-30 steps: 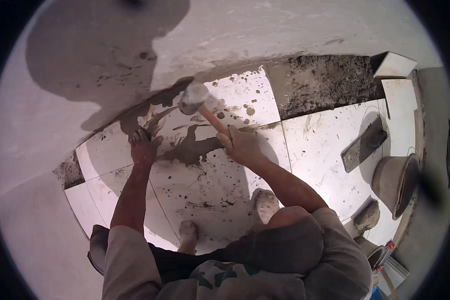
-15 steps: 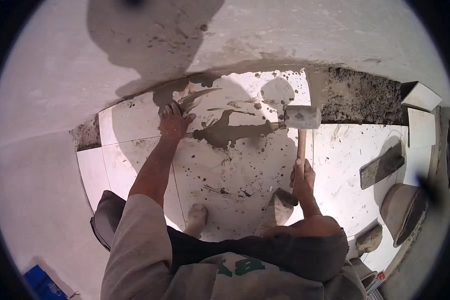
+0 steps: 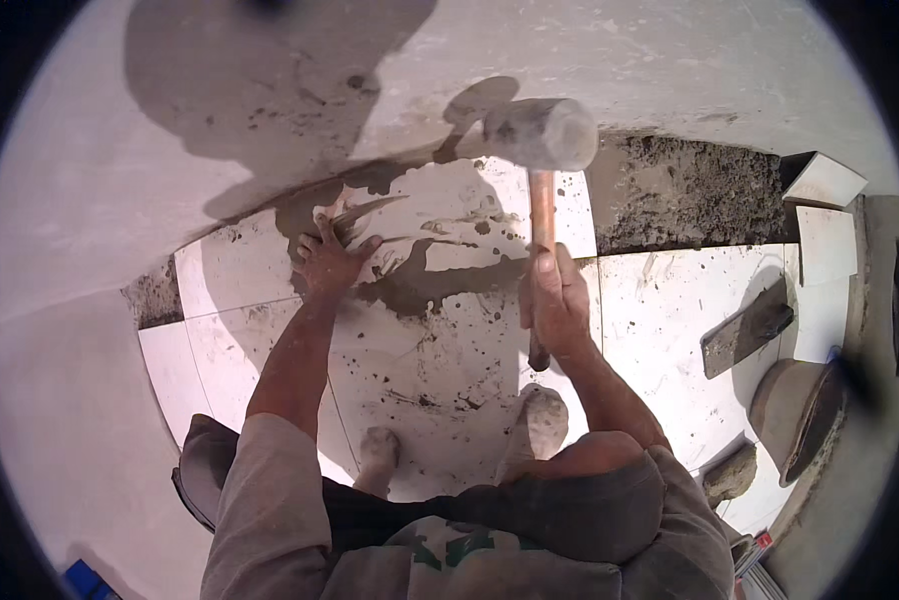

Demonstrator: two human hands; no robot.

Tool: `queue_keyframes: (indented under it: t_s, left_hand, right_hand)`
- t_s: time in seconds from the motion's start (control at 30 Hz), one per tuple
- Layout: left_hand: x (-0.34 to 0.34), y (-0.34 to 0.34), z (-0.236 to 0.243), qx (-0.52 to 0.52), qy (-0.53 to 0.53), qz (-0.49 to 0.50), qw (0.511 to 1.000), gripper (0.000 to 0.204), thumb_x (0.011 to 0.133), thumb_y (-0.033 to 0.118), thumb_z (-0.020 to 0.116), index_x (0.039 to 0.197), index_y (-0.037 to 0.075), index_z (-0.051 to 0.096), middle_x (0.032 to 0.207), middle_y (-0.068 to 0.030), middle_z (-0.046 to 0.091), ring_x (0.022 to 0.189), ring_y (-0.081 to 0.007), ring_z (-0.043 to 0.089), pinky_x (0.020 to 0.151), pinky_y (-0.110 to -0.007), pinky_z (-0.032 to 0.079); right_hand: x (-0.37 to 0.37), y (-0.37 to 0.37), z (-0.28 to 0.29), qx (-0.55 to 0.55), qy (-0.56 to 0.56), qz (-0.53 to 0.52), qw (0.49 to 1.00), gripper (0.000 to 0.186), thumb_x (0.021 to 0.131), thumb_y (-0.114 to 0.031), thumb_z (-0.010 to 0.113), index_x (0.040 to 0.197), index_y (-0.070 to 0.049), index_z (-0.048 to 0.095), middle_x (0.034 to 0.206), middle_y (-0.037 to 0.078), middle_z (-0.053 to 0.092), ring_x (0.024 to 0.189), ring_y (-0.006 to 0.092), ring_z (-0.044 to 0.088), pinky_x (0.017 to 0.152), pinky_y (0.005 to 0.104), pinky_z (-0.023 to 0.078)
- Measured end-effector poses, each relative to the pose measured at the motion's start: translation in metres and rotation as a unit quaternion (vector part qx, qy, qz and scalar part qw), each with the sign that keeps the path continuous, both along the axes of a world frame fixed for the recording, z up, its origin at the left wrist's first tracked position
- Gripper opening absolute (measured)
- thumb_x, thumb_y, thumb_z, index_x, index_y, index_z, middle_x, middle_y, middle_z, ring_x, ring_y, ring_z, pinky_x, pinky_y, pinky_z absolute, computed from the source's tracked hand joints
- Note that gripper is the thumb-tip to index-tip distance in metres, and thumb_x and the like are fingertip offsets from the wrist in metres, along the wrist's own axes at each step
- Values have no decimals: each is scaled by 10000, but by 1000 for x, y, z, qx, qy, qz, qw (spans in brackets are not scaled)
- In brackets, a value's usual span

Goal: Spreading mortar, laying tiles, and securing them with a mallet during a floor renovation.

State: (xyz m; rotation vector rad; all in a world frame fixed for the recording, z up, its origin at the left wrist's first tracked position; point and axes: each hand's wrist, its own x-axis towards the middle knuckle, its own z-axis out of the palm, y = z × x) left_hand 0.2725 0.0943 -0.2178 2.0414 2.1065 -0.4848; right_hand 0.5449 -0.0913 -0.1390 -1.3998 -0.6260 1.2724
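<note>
My right hand [image 3: 560, 300] grips the wooden handle of a mallet [image 3: 540, 133], whose large, grimy pale head is raised above the far edge of a white floor tile [image 3: 565, 210] by the wall. My left hand [image 3: 332, 258] rests with fingers spread on the same row of tiles, at a smeared patch of grey slurry [image 3: 415, 290] that runs along the joint. Splashes and dark flecks speckle the tiles around both hands.
Right of the worked tile lies a strip of rough mortar [image 3: 690, 190] with loose tiles [image 3: 825, 235] at its end. A float [image 3: 730, 335], a bucket [image 3: 785, 420] and a dirty lump [image 3: 730, 470] sit at the right. A blue object [image 3: 85, 580] is at lower left.
The mallet moved from over the middle to the right, then rose higher toward the wall in my right hand. My left hand stayed on the tile. The view shifted.
</note>
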Motion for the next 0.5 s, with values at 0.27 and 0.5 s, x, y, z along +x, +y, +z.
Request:
queue_keyframes:
  t_s: [0.27, 0.5]
  left_hand:
    - [1, 16, -1, -99, -2, 29, 995, 1214, 655, 818, 562, 1512, 120, 59, 1437, -385, 229, 1354, -504, 244, 1081, -591, 191]
    - [3, 8, 6, -49, 34, -23, 998, 1131, 695, 815, 528, 1511, 148, 119, 1400, -354, 321, 1293, -494, 349, 1032, -537, 336]
  right_hand:
    - [-23, 48, -87, -2, -386, 135, 912, 510, 983, -461, 376, 900, 29, 492, 709, 230, 569, 689, 399, 587, 647, 486, 459]
    - [-28, 32, -51, 41, -290, 97, 951, 409, 981, -384, 414, 967, 14, 507, 795, 294, 576, 763, 453, 578, 654, 524, 443]
